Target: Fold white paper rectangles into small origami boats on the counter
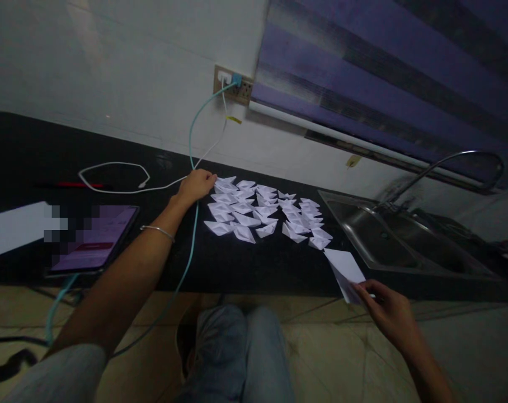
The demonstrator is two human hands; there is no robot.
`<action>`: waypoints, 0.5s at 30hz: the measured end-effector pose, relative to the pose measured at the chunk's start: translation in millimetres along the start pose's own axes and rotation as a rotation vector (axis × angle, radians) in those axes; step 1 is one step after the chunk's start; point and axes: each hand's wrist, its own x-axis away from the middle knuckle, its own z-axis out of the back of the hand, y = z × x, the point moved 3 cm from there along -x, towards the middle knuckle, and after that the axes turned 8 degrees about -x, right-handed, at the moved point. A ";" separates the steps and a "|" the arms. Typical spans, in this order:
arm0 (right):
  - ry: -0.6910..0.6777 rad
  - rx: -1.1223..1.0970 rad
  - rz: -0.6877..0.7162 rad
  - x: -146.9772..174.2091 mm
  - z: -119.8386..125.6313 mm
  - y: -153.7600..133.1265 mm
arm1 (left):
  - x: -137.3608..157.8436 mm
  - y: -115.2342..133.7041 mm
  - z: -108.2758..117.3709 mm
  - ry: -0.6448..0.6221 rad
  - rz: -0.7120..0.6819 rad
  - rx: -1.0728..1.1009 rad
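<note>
Many small white folded paper boats (pixel 243 219) stand in close rows on the black countertop. My left hand (pixel 198 183) reaches to the back left corner of the rows, its fingers closed at the tip of a paper boat (pixel 226 182). Its fingertips are partly hidden by the hand itself. Over the counter's front edge, my right hand (pixel 382 305) pinches a folded sheet of white paper (pixel 345 267) by its lower corner. That sheet sits just to the right of the front boats, its upper end close to them.
A stainless double sink (pixel 375 235) with a curved faucet (pixel 442 159) is at the right. To the left lie a tablet (pixel 97 238), white sheets (pixel 14 226) and a looped white cable (pixel 115 192). A teal cable (pixel 191 252) crosses the counter from a wall socket (pixel 243 89).
</note>
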 end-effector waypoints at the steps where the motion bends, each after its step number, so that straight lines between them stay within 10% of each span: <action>1: 0.052 0.035 0.021 -0.3 5.3 -4.6 | -0.2 0.4 0.2 0.007 -0.005 0.006; 7: 0.364 0.120 0.328 -1.4 32.2 -69.2 | 4.0 30.5 0.5 0.140 -0.170 0.218; 15: 0.397 -0.438 0.499 -58.2 -10.3 -160.7 | 27.0 101.5 1.4 -0.119 -0.453 0.826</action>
